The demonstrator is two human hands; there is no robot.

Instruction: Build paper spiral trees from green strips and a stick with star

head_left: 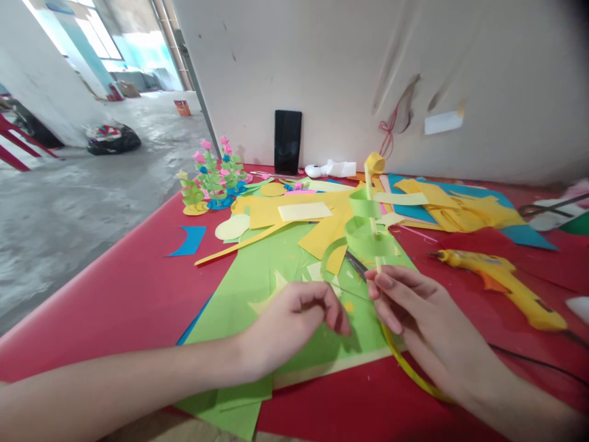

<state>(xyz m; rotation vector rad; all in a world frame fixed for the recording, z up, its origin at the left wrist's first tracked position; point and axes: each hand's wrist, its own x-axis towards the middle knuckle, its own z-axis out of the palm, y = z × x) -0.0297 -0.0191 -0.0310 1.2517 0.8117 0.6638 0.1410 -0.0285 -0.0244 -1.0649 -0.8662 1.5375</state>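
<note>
My right hand (414, 325) pinches the lower end of a paper flower stem (372, 227) between thumb and fingers. The pale stem stands upright, with looped green strips along it and a yellow curl on top. My left hand (294, 325) hovers over the green paper sheet (239, 319), loosely curled, with nothing visible in it. A thin strand stretches between the two hands. Dark scissors (355, 265) lie partly hidden behind the right hand. Below that hand curves a narrow yellow strip (409, 368).
A yellow glue gun (501, 279) lies at the right with its cord. Finished paper flowers (216, 175) stand at the back left. Yellow paper pieces (276, 212) cover the middle of the red table (138, 276). A black phone (288, 142) leans on the wall.
</note>
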